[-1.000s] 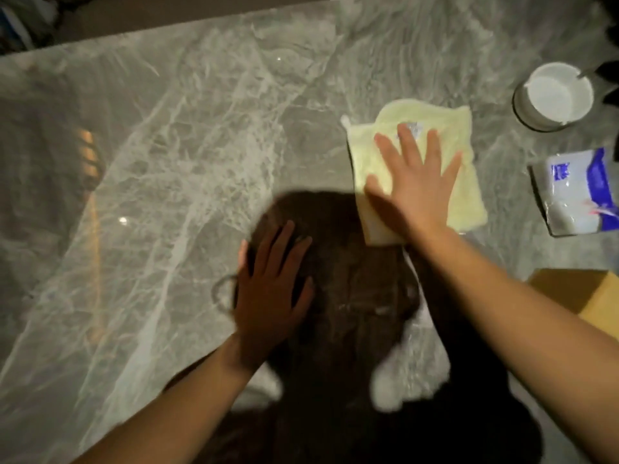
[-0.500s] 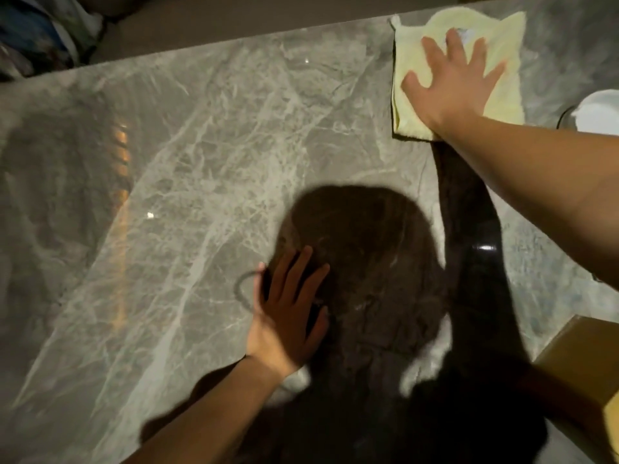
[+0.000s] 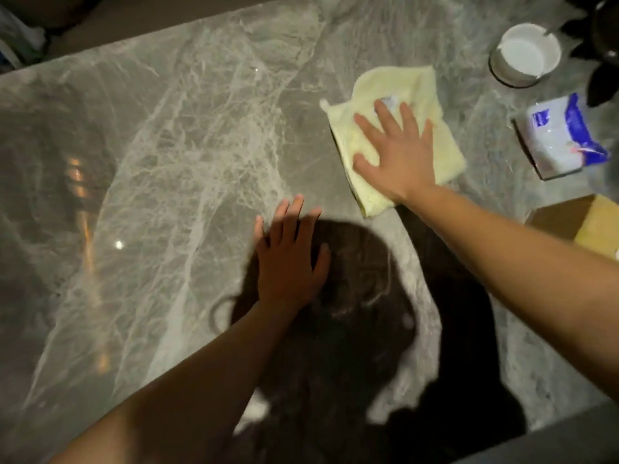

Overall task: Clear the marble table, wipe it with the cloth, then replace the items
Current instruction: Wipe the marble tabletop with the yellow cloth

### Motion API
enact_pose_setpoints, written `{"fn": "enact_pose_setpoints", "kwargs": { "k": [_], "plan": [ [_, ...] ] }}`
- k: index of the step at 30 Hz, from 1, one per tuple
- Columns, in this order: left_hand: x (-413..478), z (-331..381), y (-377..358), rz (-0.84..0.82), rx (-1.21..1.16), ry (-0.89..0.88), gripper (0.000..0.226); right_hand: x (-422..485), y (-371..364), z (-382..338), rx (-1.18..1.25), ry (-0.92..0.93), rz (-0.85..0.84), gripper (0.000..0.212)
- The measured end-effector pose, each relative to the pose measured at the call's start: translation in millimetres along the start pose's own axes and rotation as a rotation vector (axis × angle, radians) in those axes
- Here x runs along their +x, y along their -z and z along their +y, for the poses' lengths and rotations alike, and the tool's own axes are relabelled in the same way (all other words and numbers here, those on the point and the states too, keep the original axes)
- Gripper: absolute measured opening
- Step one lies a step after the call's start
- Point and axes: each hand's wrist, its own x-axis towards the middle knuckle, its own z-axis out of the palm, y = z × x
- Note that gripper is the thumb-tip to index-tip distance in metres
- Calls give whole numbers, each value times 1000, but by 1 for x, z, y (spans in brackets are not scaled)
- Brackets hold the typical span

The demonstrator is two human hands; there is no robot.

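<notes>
While right hand (image 3: 395, 155) presses flat on yellow cloth (image 3: 395, 92), fingers spread wide, gripping nothing, cloth lies folded on grey marble table (image 3: 167, 145), right of centre. Left hand (image 3: 289, 252) flat on bare marble nearer, palm down, fingers loosely apart, empty. White round bowl (image 3: 524, 55) far right. Blue-white tissue pack (image 3: 562, 135) just below it. Cardboard box (image 3: 582, 222) at right edge.

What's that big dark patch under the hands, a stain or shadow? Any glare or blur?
Head view: a shadow, shaped like the person's head and arms, across the marble table; it darkens the left hand. Orange glare streaks at left. The yellow cloth under the right hand is slightly blurred.
</notes>
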Motion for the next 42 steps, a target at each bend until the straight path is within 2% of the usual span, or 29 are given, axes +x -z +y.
{"fn": "enact_pose_setpoints", "kwargs": {
  "k": [2,4,8,10,13,16,20,24,28,33,39,42],
  "plan": [
    [-1,0,-2,22,-52,-8,61,-39,-10,-17,-1,-12,16,71],
    [-1,1,1,82,-203,-1,64,-70,-17,-36,3,-40,25,69],
    [-2,-7,21,178,-804,158,64,-104,-25,-67,-13,-84,38,69],
    [-12,-22,30,229,-926,246,66,-116,-29,-84,-10,-87,35,69],
    [-42,-76,40,253,-811,198,62,-136,-39,-116,-14,-71,29,69],
    [-53,-164,53,260,-476,193,58,-149,-45,-149,-6,-47,4,70],
    [-54,-281,84,217,-182,326,49,-162,-55,-201,-89,42,-24,74],
    [-65,-380,108,265,-130,605,49,-180,-68,-253,68,274,16,72],
    [-85,-375,109,218,-24,537,49,-189,-74,-295,100,419,7,70],
    [-83,-369,109,174,21,598,53,-171,-77,-332,78,492,-60,70],
    [-82,-372,110,90,62,621,54,-111,-84,-397,11,636,-140,72],
    [-80,-374,111,130,10,648,49,-71,-85,-429,16,639,-144,69]
  ]
}}
